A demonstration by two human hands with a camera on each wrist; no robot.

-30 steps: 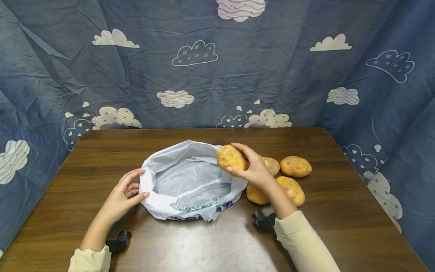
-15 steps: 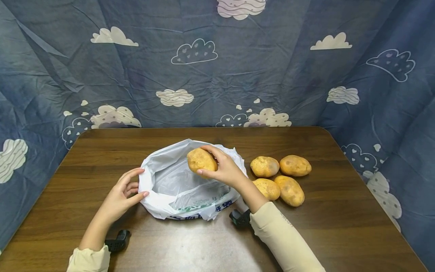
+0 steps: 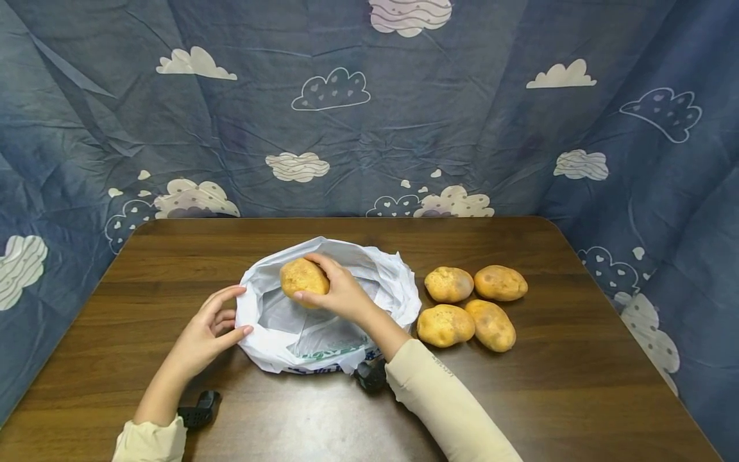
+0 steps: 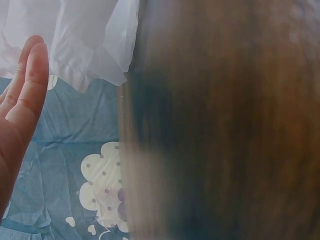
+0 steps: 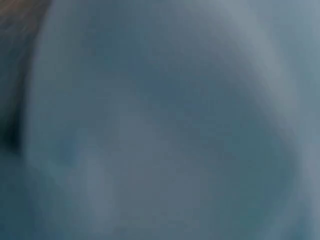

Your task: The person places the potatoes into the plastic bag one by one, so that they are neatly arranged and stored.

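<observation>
A white plastic bag (image 3: 404, 282) with blue and green print lies on the table, mouth spread wide and facing up. At its left rim my left hand (image 3: 202, 337) holds the plastic, thumb and forefinger apart on the edge. In the left wrist view, fingers of the left hand (image 4: 25, 100) overlap the hanging white plastic of the bag (image 4: 85, 40). My right hand (image 3: 340, 295) grips a yellow-brown potato (image 3: 303, 281) over the bag's mouth, toward its left side. The right wrist view is a blurred, pale blue-grey surface, without hand or potato showing.
To the right of the bag sit several potatoes (image 3: 447, 325) in a close cluster on the brown wooden table (image 3: 577, 359). Behind the table hangs a blue cloth (image 3: 462, 115) with a cloud print. A black wrist device (image 3: 200, 409) sits by each forearm.
My right hand has carried the potato leftward from the bag's right rim to over the left part of its mouth. The left hand has stayed at the rim.
</observation>
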